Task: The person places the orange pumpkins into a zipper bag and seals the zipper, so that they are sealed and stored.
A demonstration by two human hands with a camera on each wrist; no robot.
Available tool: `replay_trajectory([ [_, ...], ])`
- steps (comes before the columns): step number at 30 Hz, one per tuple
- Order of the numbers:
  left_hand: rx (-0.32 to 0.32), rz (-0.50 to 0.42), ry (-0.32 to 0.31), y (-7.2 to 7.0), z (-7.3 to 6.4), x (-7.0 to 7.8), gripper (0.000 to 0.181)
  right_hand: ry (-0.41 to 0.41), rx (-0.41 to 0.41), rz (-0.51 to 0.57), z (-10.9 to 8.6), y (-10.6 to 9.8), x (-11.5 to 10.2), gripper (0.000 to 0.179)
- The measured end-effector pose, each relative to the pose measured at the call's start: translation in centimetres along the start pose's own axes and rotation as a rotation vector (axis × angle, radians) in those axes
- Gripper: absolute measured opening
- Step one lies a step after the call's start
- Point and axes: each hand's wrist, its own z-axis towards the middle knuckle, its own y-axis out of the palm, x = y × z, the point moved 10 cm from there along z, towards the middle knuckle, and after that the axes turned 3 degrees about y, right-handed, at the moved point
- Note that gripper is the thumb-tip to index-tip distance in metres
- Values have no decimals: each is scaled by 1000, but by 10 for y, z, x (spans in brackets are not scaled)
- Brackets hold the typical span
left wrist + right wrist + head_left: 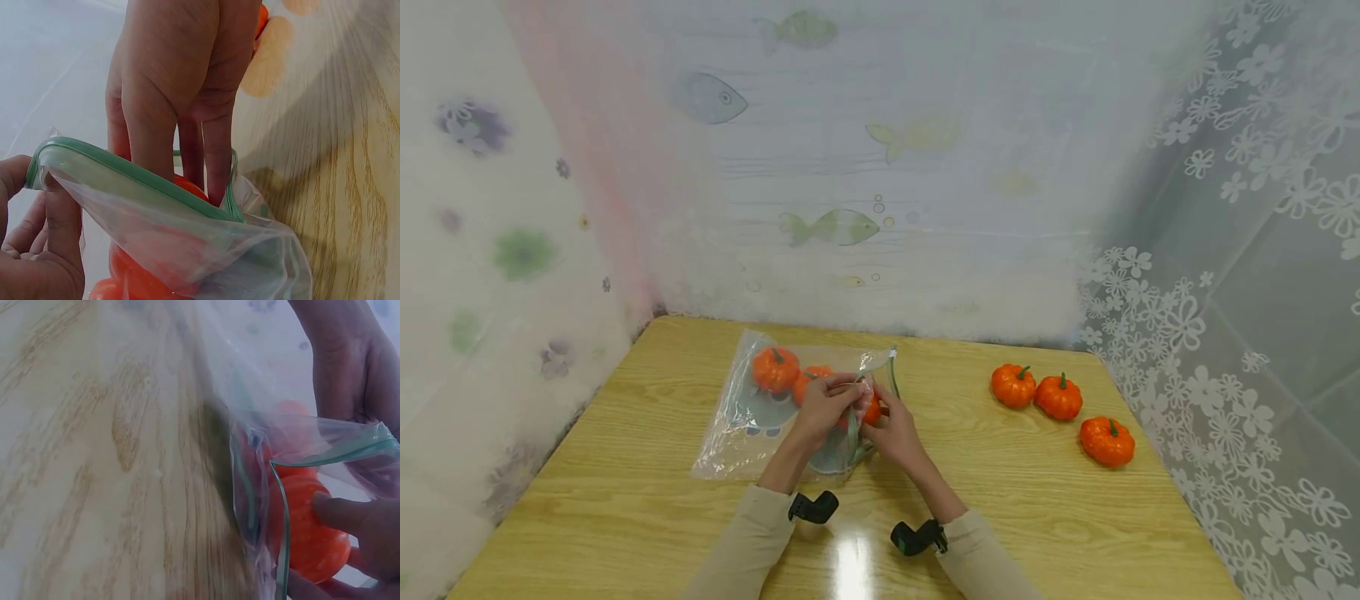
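Note:
A clear zip bag with a green seal lies on the table, its mouth toward the right. Two small orange pumpkins show through its plastic. My left hand pinches the bag's rim and keeps the mouth apart. Inside the opening, my right hand grips another orange pumpkin, its thumb on the pumpkin's side in the right wrist view. In the left wrist view the right hand's fingers reach down past the seal, and the bag partly hides that pumpkin.
Three more orange pumpkins with green stems sit toward the right side of the wooden table. Patterned sheets hang behind the table and along both sides.

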Motion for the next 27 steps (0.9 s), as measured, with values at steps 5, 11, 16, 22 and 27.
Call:
replay_trajectory([
  [5,19,7,-6,-1,0,2,34,-27,3,-24,6,2,8,66],
  [11,16,27,6,-1,0,5,37,-14,4,-47,6,3,9,65],
  [16,5,8,8,-3,1,4,34,-8,-13,-58,6,4,9,65],
  [22,-16,-32,1,-2,2,2,33,26,-11,-65,5,3,12,66],
  [27,2,-31,-11,-5,2,2,34,42,4,-86,3,0,13,68],
])
